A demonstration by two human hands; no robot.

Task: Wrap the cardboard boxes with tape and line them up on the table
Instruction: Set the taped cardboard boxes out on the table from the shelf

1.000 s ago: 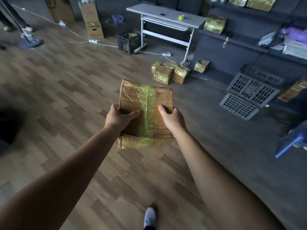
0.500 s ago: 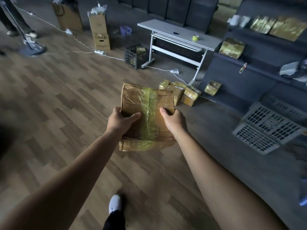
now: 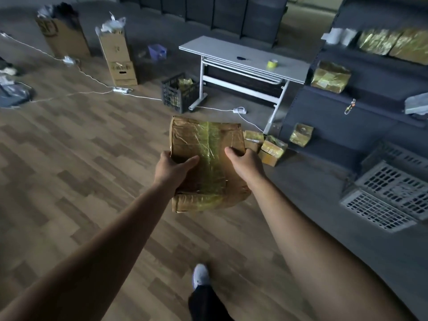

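The person has stepped closer to the worktop (image 3: pixel 231 48). Left hand (image 3: pixel 172 169) and right hand (image 3: pixel 246 165) each clasp a side of the taped cardboard box (image 3: pixel 206 144), carried above the floor (image 3: pixel 69 170). Wrapping looks complete; placement remains, since no box stands on the worktop yet.

Tape roll (image 3: pixel 272 63) on table (image 3: pixel 222 48)

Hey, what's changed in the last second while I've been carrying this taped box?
You have walked toward the white table, which now shows nearer and lower in view. Nothing was taken or let go: the left hand and right hand keep the same grip on the taped box.
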